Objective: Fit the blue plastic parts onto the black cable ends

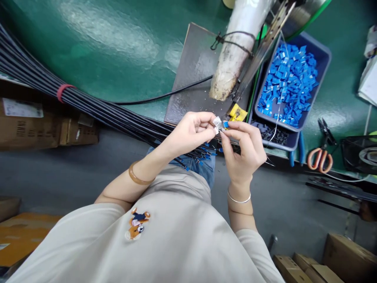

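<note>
My left hand [198, 131] is closed in a pinch, with white coverings [217, 122] on its thumb and index fingertips. What lies between those fingertips is too small to make out. Right beside it, my right hand [244, 147] pinches a small blue plastic piece [226, 124]. The two hands' fingertips nearly meet in front of a yellow object [238, 113]. Below them, over my lap, hang black cable ends with small blue pieces [203, 155]. A thin wire [269, 162] shows behind my right hand.
A thick bundle of black cables [97, 112] with a red band runs left. One bin holds many blue pieces [290, 82], another dark pieces [273, 133]. A white-wrapped pipe [238, 47] stands over a grey board [193, 63]. Orange-handled scissors [320, 159] lie right.
</note>
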`<control>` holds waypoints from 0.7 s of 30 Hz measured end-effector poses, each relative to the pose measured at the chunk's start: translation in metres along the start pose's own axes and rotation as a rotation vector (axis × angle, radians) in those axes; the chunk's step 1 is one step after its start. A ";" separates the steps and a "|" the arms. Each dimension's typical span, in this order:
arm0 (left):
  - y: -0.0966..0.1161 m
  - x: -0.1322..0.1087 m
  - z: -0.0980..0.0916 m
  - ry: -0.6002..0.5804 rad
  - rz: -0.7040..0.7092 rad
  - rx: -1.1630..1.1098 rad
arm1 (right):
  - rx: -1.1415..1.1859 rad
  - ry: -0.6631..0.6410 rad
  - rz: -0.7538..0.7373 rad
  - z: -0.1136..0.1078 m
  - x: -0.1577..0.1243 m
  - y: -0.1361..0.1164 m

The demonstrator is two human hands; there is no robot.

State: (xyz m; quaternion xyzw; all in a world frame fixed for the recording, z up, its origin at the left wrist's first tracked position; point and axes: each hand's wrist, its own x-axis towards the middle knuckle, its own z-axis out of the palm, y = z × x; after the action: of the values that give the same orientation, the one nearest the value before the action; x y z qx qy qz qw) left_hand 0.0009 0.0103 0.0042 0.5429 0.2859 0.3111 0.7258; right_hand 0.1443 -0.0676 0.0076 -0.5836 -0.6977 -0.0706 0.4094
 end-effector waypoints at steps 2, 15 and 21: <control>-0.001 0.000 0.000 0.011 0.012 0.000 | -0.063 0.008 -0.022 0.002 -0.001 -0.001; 0.001 -0.001 -0.001 -0.011 -0.007 -0.050 | 0.113 0.094 0.137 -0.005 -0.001 -0.002; 0.002 -0.001 -0.001 0.028 -0.001 -0.088 | 0.250 0.162 0.277 -0.007 -0.004 -0.001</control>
State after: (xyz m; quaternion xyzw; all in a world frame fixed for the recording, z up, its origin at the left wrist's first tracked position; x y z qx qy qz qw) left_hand -0.0004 0.0105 0.0060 0.5058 0.2823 0.3306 0.7451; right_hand 0.1471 -0.0743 0.0098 -0.6110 -0.5789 0.0271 0.5393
